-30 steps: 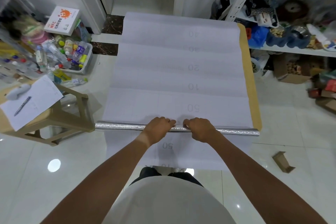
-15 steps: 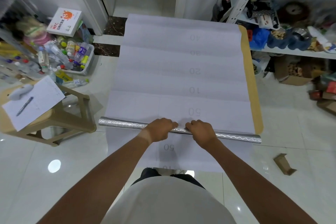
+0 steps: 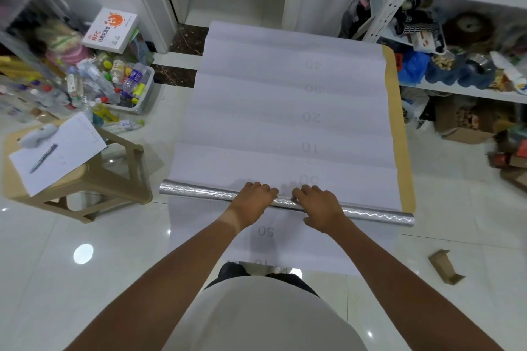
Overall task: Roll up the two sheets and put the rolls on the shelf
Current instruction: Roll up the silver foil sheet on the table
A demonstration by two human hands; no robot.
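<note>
Atop silver roll [image 3: 196,192]: left hand [image 3: 252,200], right hand [image 3: 319,207], fingers curled round it.

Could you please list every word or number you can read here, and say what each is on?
"40", "20", "10": upside down on the white sheet.
"50": upright on the sheet, near the silver roll.
"NFC": white box with orange print; its smaller print is unreadable.
Bottle labels in the grey bin: too small.

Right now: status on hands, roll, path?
Left hand, right hand both gripping silver roll mid-length. White sheet mostly unrolled ahead. Nothing blocking.
</note>
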